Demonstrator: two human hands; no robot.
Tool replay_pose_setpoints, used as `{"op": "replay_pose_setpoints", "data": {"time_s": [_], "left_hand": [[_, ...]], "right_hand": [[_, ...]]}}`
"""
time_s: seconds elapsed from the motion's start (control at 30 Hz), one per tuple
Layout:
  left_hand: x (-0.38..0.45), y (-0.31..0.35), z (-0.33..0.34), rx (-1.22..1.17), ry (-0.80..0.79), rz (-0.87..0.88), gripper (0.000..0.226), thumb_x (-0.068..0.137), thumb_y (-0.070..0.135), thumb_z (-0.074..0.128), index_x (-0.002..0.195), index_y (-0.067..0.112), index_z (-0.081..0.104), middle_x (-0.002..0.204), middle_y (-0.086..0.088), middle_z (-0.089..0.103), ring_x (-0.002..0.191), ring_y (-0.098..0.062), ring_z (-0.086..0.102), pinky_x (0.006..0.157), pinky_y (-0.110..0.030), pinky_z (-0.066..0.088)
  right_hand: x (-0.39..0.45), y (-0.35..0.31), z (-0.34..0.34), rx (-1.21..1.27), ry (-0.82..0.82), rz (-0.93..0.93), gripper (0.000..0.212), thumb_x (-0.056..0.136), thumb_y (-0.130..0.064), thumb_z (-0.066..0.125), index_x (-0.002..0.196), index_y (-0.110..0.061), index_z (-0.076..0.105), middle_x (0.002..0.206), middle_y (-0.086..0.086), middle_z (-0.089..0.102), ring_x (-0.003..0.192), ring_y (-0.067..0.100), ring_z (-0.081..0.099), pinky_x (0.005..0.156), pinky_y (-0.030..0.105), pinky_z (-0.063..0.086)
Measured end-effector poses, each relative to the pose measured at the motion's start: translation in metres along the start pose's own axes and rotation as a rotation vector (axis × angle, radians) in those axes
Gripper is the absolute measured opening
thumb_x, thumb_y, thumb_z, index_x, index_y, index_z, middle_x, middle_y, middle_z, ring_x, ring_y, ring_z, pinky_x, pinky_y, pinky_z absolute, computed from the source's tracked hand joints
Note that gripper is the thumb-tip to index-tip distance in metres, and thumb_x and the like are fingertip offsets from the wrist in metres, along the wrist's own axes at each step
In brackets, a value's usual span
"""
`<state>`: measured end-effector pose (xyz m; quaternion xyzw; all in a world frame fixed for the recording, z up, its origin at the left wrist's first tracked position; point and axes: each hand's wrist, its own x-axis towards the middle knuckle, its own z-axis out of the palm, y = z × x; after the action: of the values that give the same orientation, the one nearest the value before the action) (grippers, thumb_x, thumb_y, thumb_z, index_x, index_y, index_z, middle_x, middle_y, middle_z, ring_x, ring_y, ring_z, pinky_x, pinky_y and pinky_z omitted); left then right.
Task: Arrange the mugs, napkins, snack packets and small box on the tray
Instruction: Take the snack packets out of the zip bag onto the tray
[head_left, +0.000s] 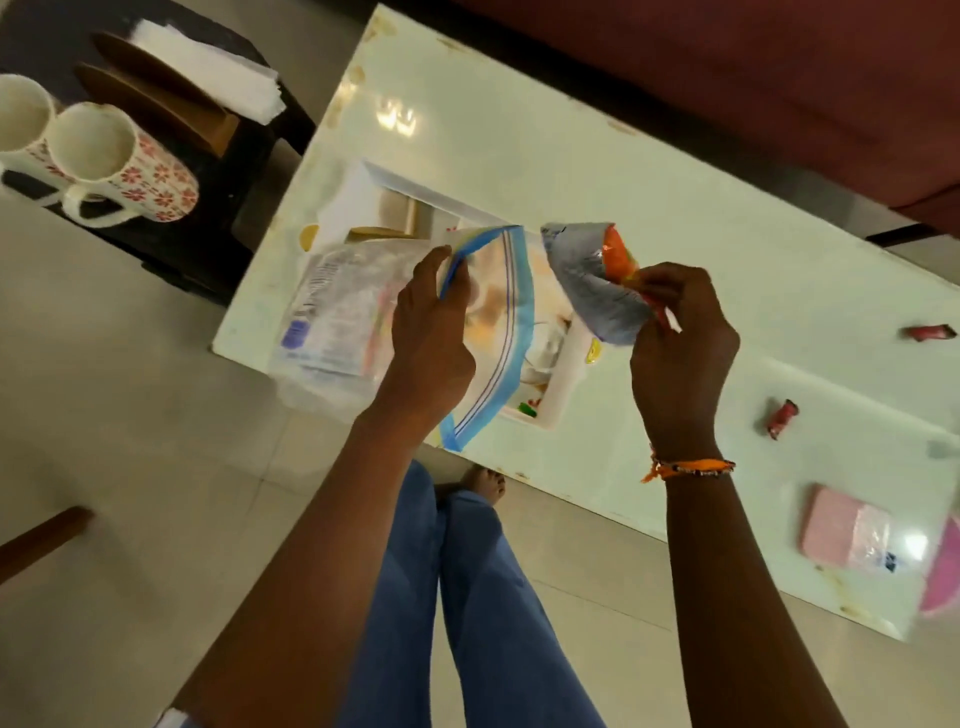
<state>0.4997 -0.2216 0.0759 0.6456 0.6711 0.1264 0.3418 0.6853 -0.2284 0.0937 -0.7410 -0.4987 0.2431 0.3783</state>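
Two hands work above the pale table (675, 218). The left hand (431, 332) pinches the blue-edged rim of a clear zip bag (501, 322), thumb and fingers pressed on one lip so the mouth gapes. The right hand (680, 343) pinches a snack packet (597, 280), grey with an orange end, by that crimped end, just beside the bag's mouth; whether it is going in or coming out cannot be told. The packet looks light and puffy, its film slick and crackly, so the flat sealed edge is the safest place to hold it; squeezing the belly would likely crush what is inside. The bag is limp and will fold unless held at the stiff zip strip. Under the bag sits a white tray (550, 410), partly hidden. Another clear packet (327, 317) lies on the table's near-left corner. Two floral mugs (98, 156) stand touching on a dark stand (228, 171) well apart from the tray, with a stack of white napkins (208, 67) near them; the mugs are hard, breakable ceramic, best taken by the handle, while the napkins are loose and should be lifted as a stack. A pink box (844, 530) and two small red sweets (782, 418) lie to the right.
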Motion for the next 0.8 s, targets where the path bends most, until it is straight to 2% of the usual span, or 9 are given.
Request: {"op": "replay_pose_setpoints", "data": {"time_s": [0.1,0.2,0.27,0.33,0.37,0.5,0.57,0.67,0.8], "left_hand": [[0.007,0.005,0.008,0.015,-0.041,-0.032,0.077,0.075,-0.022,0.039,0.143,0.008,0.019,0.155,-0.010,0.013,0.140,-0.030,0.020,0.114,-0.046,0.025],[0.011,0.008,0.011,-0.063,-0.049,-0.074,0.079,0.074,-0.024,0.036,0.144,0.009,0.018,0.155,-0.007,0.012,0.142,-0.026,0.016,0.115,-0.051,0.022],[0.013,0.012,0.016,-0.067,-0.062,-0.069,0.078,0.074,-0.024,0.034,0.143,0.008,0.018,0.156,-0.007,0.011,0.143,-0.025,0.013,0.116,-0.050,0.020],[0.013,0.014,0.022,-0.033,-0.086,-0.062,0.077,0.075,-0.024,0.034,0.143,0.007,0.018,0.156,-0.008,0.010,0.144,-0.025,0.012,0.116,-0.049,0.020],[0.012,0.015,0.024,-0.024,-0.096,-0.066,0.077,0.075,-0.024,0.035,0.143,0.007,0.018,0.156,-0.008,0.010,0.144,-0.025,0.012,0.116,-0.049,0.021],[0.009,0.014,0.031,-0.002,-0.112,-0.061,0.076,0.076,-0.023,0.037,0.143,0.009,0.020,0.156,-0.007,0.012,0.142,-0.026,0.017,0.115,-0.047,0.023],[0.008,0.012,0.033,-0.015,-0.109,-0.059,0.077,0.076,-0.023,0.037,0.143,0.010,0.020,0.155,-0.007,0.012,0.142,-0.025,0.017,0.115,-0.046,0.023],[0.005,0.012,0.032,-0.090,-0.121,-0.078,0.081,0.076,-0.022,0.038,0.145,0.014,0.014,0.156,-0.003,0.009,0.144,-0.023,0.013,0.115,-0.048,0.022],[0.001,0.008,0.024,-0.178,-0.112,-0.095,0.089,0.074,-0.022,0.038,0.146,0.023,0.008,0.157,0.004,0.006,0.142,-0.011,0.010,0.116,-0.047,0.021]], "right_hand": [[0.020,0.020,-0.007,-0.139,0.104,-0.123,0.039,0.075,0.012,0.039,0.103,-0.007,0.059,0.094,0.000,0.068,0.084,0.007,0.062,0.073,0.004,0.042],[0.035,0.042,0.004,-0.257,0.064,-0.281,0.040,0.077,-0.001,0.034,0.106,-0.009,0.060,0.101,0.011,0.072,0.092,0.026,0.068,0.077,0.013,0.042],[0.035,0.068,0.017,-0.414,-0.191,-0.332,0.040,0.082,-0.006,0.037,0.117,-0.007,0.057,0.114,0.018,0.067,0.100,0.034,0.066,0.082,0.028,0.050],[0.027,0.099,0.028,-0.692,-0.623,-0.306,0.043,0.086,0.000,0.044,0.128,-0.008,0.050,0.135,0.020,0.052,0.122,0.036,0.052,0.095,0.041,0.047],[0.023,0.110,0.031,-0.773,-0.748,-0.281,0.042,0.086,0.000,0.046,0.126,-0.010,0.051,0.135,0.021,0.051,0.124,0.036,0.048,0.098,0.044,0.045],[0.023,0.117,0.038,-0.783,-0.580,-0.347,0.030,0.072,0.004,0.061,0.100,-0.005,0.064,0.092,0.024,0.069,0.090,0.042,0.064,0.073,0.045,0.053],[0.033,0.119,0.045,-0.824,-0.564,-0.371,0.036,0.071,0.000,0.064,0.106,-0.010,0.063,0.111,0.019,0.066,0.108,0.039,0.058,0.085,0.045,0.048],[0.042,0.128,0.055,-0.933,-0.703,-0.325,0.050,0.083,-0.006,0.056,0.131,-0.016,0.047,0.148,0.011,0.036,0.140,0.034,0.024,0.112,0.049,0.022],[0.048,0.114,0.064,-0.928,-0.664,-0.272,0.050,0.082,-0.005,0.052,0.130,-0.018,0.048,0.152,0.007,0.028,0.144,0.031,0.013,0.117,0.051,0.010]]}}
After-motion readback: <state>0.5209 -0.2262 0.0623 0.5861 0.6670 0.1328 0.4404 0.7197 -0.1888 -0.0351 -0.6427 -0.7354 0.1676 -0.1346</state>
